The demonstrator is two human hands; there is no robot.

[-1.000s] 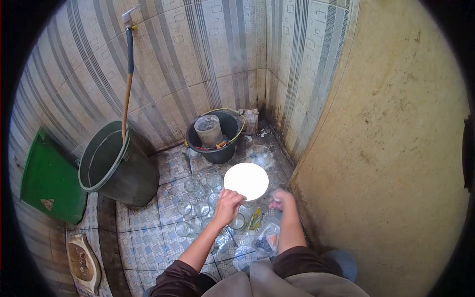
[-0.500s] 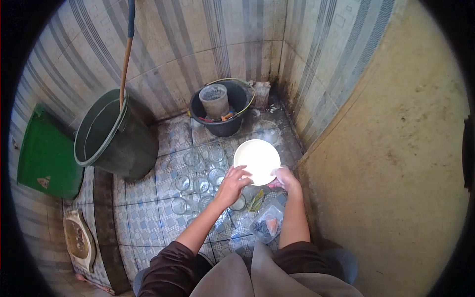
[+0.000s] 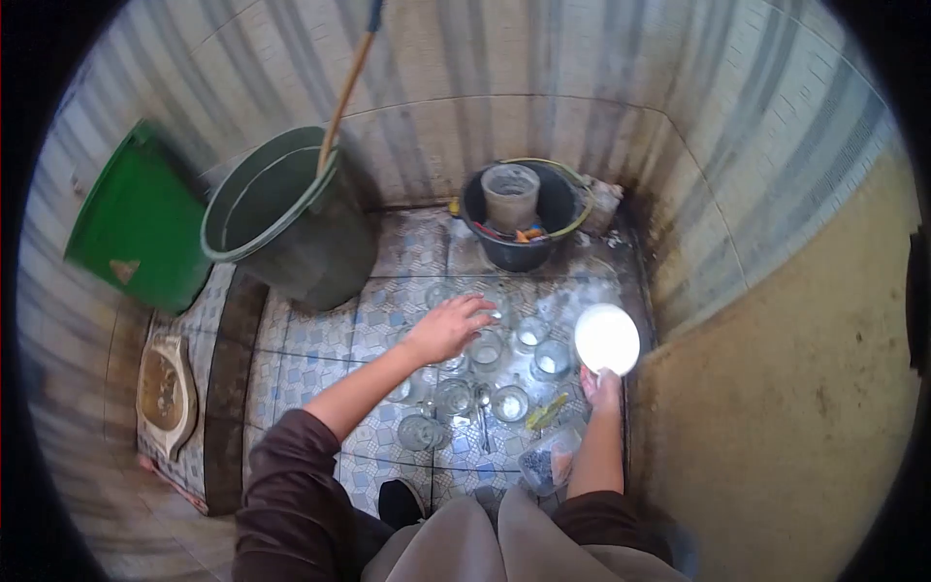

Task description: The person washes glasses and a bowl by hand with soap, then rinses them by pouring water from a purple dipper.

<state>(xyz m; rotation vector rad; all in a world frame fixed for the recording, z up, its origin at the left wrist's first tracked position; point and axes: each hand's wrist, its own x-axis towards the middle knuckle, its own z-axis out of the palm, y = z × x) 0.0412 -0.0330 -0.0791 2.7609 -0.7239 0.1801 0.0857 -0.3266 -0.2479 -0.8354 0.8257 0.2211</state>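
Observation:
My right hand (image 3: 602,390) grips the lower edge of a round white plate (image 3: 607,338), bright with glare, at the right by the wall. My left hand (image 3: 448,332) reaches over the glasses on the tiled floor, its fingers apart with nothing in them. Several clear glasses stand about it, among them a glass mug (image 3: 551,360) and a glass (image 3: 509,404) nearer me. A metal spoon (image 3: 484,419) lies between them. Close to my right forearm are a yellow-green wrapper-like scrap (image 3: 547,412) and a clear plastic tub (image 3: 539,468) with dark and orange contents.
A black bucket (image 3: 519,254) at the back holds a grey container (image 3: 510,198). At the left stands a big grey-green bin (image 3: 325,257) with a stick in it, beside a green lid (image 3: 136,218). A squat toilet (image 3: 181,398) is on the raised step. Walls close in behind and right.
My left hand has left the plate and moved left over the glasses. My right hand has carried the plate rightward. The view has turned, so more glasses and the spoon show.

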